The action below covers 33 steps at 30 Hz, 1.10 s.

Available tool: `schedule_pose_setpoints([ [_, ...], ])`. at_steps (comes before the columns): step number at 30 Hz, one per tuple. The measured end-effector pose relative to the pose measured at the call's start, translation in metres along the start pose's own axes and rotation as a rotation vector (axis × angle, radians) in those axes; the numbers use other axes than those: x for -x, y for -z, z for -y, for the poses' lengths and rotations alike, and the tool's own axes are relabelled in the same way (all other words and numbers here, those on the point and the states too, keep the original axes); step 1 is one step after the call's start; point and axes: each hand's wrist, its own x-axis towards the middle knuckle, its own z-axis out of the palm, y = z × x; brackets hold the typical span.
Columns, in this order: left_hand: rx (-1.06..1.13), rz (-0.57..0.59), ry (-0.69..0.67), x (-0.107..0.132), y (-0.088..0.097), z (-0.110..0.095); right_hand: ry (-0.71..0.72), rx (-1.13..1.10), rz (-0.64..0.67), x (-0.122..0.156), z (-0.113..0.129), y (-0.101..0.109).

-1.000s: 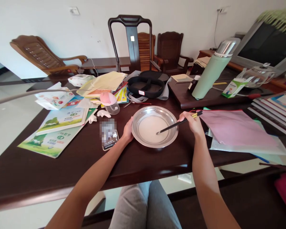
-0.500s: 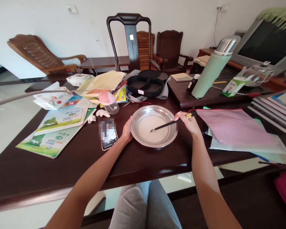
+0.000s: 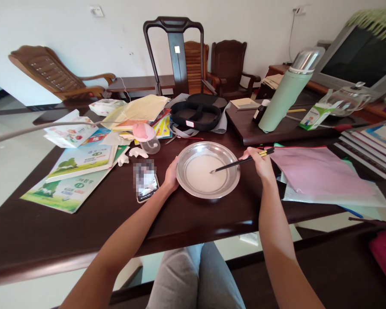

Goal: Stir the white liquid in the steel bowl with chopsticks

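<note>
Compared with half a second ago, the chopsticks (image 3: 236, 162) draw back: their tips come from the left part of the basin (image 3: 193, 189) toward its middle, and the right hand (image 3: 260, 162), closed around them, goes a little farther out at the basin's right. I judge this as stirring of the whitish liquid (image 3: 202, 174), still under way. The left hand (image 3: 171, 175) grips the left rim of the basin, which seems to rest on the table (image 3: 196, 223) (it hardly moves). How deep the tips go, I cannot tell; some left fingers hide behind the basin's side. Left of the basin, the phone (image 3: 148, 192) is partly blurred; far right of it, a pink thing (image 3: 384, 257) is cut off.
</note>
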Motion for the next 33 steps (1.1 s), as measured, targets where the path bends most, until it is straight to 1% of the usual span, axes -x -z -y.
schedule_pose_setpoints([
  [2, 0.0, -0.013, 0.008, 0.0, -0.0002, -0.0005, 0.004, -0.021, 0.006, 0.0005, -0.0004, 0.0004],
  [5, 0.006, -0.025, 0.012, 0.0004, -0.0016, -0.0008, 0.02, -0.003, 0.135, 0.0013, 0.0015, -0.002],
  [7, 0.015, -0.026, 0.008, 0.001, -0.0029, -0.0007, 0.025, 0.026, 0.161, 0.0008, 0.0023, -0.0026],
  [11, 0.014, -0.017, -0.003, 0.0018, -0.0041, -0.0006, -0.003, -0.002, 0.017, -0.0006, 0.0005, 0.0005],
  [12, 0.008, -0.015, -0.005, 0.0016, -0.0038, -0.0006, -0.01, -0.021, 0.004, -0.0006, 0.0001, 0.0008],
  [13, 0.002, -0.015, -0.006, 0.0012, -0.0032, -0.0005, -0.013, -0.034, 0.017, -0.0004, 0.0001, 0.0005],
  [16, -0.005, -0.015, -0.008, -0.0006, -0.001, -0.0001, -0.003, -0.015, 0.137, 0.0003, 0.0018, -0.0026],
  [17, -0.002, -0.012, -0.009, -0.0012, -0.0003, 0.0002, 0.003, 0.002, 0.157, 0.0002, 0.0024, -0.0032],
  [18, 0.0, -0.009, -0.011, -0.0018, 0.0002, 0.0005, 0.006, 0.017, 0.153, 0.0001, 0.0028, -0.0033],
  [20, 0.0, -0.005, -0.01, -0.0025, 0.0009, 0.0011, -0.003, 0.023, 0.09, -0.0004, 0.0029, -0.0015],
  [22, -0.006, -0.008, -0.004, -0.0028, 0.0012, 0.0015, -0.022, -0.011, 0.026, -0.0004, 0.0025, 0.0011],
  [23, -0.009, -0.01, -0.002, -0.0029, 0.0014, 0.0016, -0.027, -0.032, 0.02, -0.0001, 0.0025, 0.0018],
  [24, -0.012, -0.012, -0.002, -0.0029, 0.0015, 0.0017, -0.027, -0.045, 0.039, 0.0003, 0.0026, 0.0018],
  [27, -0.017, -0.01, -0.011, -0.0028, 0.0017, 0.0018, -0.008, -0.019, 0.156, 0.0013, 0.0043, -0.0011],
  [29, -0.018, 0.002, -0.017, -0.0026, 0.0015, 0.0018, 0.006, 0.019, 0.18, 0.0011, 0.0052, -0.0024],
  [33, -0.021, 0.022, -0.024, -0.0017, 0.0007, 0.0019, 0.006, 0.003, 0.046, 0.0002, 0.0041, 0.0011],
])
